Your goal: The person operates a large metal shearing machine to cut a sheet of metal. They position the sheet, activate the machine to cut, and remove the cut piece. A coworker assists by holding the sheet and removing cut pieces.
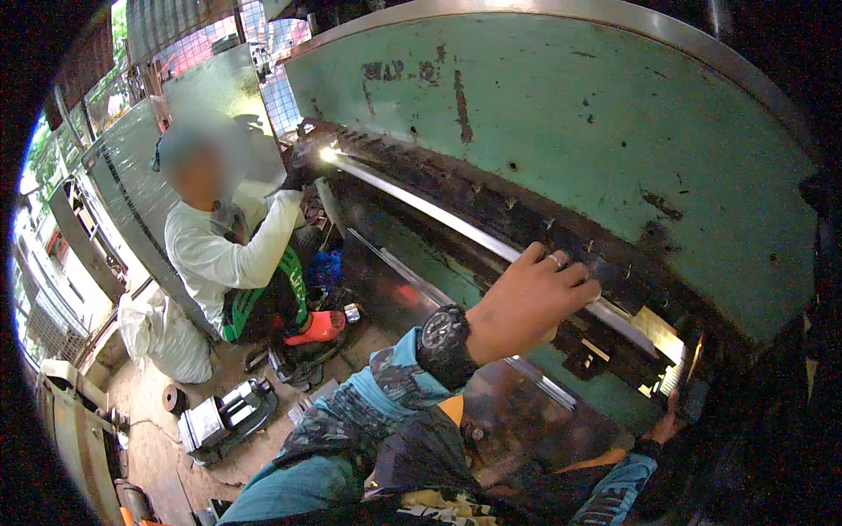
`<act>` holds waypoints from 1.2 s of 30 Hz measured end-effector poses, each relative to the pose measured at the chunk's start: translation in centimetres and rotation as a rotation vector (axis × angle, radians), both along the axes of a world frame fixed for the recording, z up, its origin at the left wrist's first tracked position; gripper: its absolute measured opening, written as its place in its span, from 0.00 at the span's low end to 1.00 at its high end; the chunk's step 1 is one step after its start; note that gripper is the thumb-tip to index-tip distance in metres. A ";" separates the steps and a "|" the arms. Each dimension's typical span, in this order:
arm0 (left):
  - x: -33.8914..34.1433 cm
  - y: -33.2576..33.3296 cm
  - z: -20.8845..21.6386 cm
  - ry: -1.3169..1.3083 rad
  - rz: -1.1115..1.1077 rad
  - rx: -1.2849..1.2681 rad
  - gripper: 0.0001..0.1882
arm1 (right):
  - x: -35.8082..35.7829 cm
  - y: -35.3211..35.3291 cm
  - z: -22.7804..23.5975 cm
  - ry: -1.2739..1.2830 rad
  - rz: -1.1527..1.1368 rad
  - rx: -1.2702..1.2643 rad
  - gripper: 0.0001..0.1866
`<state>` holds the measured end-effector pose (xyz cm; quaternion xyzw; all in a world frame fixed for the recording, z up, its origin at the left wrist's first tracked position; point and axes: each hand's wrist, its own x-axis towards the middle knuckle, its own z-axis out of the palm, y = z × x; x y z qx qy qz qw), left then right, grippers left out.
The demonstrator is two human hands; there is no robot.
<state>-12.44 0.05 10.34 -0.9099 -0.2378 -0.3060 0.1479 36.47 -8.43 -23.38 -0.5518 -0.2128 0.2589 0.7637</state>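
Note:
A long, bright metal strip (430, 209) runs slantwise along the dark lower edge of a large green machine (561, 105). My left hand (537, 296), with a ring and a black wristwatch (445, 347), is over the strip, fingers curled around its far edge; its thumb is mostly hidden. Low at the strip's right end, my right hand (668, 422) rests by a brightly lit metal edge (671, 377). Its fingers are mostly in shadow, so their grip does not show.
A co-worker (232, 241) in a white top crouches at the strip's far left end, beside a bright light (329, 155). On the floor lie a metal vise-like device (228, 421) and a dark roll (174, 400). A white sack (165, 337) stands behind. Thin metal lengths (412, 280) lie below the strip.

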 end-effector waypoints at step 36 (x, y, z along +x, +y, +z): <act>-3.7 -4.7 -13.7 0.151 -0.179 -0.427 0.26 | -3.4 0.9 1.8 -0.049 -0.394 -0.110 0.50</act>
